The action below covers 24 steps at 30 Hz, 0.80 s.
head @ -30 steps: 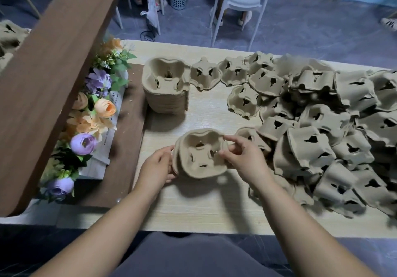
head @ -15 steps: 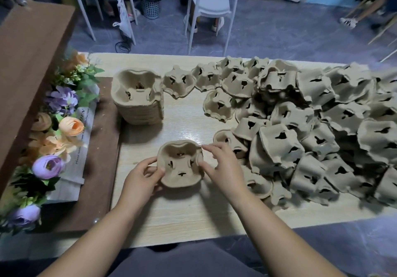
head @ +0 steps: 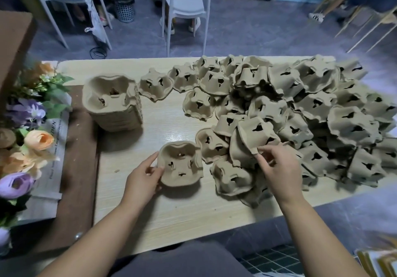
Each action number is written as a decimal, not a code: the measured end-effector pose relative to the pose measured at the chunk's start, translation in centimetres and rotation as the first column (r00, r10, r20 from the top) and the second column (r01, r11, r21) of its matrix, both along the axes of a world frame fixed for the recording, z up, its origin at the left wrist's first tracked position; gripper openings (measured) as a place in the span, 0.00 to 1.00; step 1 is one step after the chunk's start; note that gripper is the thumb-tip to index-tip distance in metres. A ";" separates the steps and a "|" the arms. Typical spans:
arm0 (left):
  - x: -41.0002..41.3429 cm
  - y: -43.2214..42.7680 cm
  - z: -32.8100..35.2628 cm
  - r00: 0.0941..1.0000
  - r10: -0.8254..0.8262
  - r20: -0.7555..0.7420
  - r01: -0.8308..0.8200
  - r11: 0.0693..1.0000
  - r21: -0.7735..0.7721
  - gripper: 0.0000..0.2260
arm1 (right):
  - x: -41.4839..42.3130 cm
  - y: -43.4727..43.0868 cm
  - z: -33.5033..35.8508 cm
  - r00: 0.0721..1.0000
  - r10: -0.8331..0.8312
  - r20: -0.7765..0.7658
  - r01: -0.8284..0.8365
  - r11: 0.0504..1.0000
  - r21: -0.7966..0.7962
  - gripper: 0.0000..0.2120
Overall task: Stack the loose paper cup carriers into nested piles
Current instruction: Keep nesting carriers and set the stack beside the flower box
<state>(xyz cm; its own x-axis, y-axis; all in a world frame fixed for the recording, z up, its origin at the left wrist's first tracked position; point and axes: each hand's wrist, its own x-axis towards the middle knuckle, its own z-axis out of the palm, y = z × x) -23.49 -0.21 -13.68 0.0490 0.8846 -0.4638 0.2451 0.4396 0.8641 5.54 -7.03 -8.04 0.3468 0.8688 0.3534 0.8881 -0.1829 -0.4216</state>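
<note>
Nested carrier pile (head: 113, 102) on bench (head: 171, 212). Nearer than pile: upright carrier (head: 182, 169), rim gripped by left hand (head: 144, 177). Right of pile: loose carrier heap (head: 322, 109); right hand (head: 277, 169) pinching corner of inverted carrier (head: 255, 132).

1. The light is dim, cool and even, coming from overhead; the floor (head: 257, 35) reads bluish-grey.
2. The table (head: 150, 212) shows a pale sheen near its middle, with no hard glare.
3. Soft shadows fall to the left and near side of the stack (head: 111, 104) and under the carrier (head: 181, 165).
4. Dark gaps sit deep within the pile (head: 315, 104).
5. Wide-angle distortion curves the table's edges, and the right edge and corners smear.
6. The flowers (head: 32, 139) look soft; the centre is sharpest.
</note>
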 end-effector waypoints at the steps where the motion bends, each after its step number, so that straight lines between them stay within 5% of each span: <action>1: 0.1 0.1 0.0 1.000 -0.003 -0.013 0.002 1.000 -0.006 0.16 | 0.0 0.0 0.1 1.000 0.005 0.001 -0.005 1.000 0.029 0.08; 5: 0.5 0.2 0.3 0.998 0.006 -0.056 -0.006 1.000 0.006 0.17 | 0.5 0.4 0.4 1.000 0.005 0.007 -0.006 0.987 0.159 0.02; 9: 0.6 0.2 0.5 0.996 0.001 -0.087 -0.001 1.000 0.011 0.15 | 1.3 0.7 1.9 0.995 -0.040 -0.087 0.064 0.955 0.290 0.09; 13: 0.3 0.1 0.5 0.997 0.011 -0.077 -0.011 1.000 -0.002 0.15 | 1.0 1.0 4.7 0.952 -0.044 -0.302 0.159 0.916 0.368 0.05; 17: 0.0 -0.3 0.7 0.998 0.054 -0.018 -0.054 0.998 -0.029 0.15 | -1.0 1.3 7.4 0.699 -0.001 -0.715 0.241 0.942 0.234 0.09; 21: -0.7 -0.8 0.8 0.994 0.100 0.050 -0.096 0.993 -0.073 0.14 | -4.6 2.6 5.7 0.210 -0.148 -0.966 0.067 0.988 -0.137 0.07; 24: -0.7 -1.1 1.5 0.986 0.139 0.096 -0.128 0.985 -0.113 0.12 | -7.1 3.2 3.0 0.164 -0.319 -0.934 -0.132 0.931 -0.341 0.06</action>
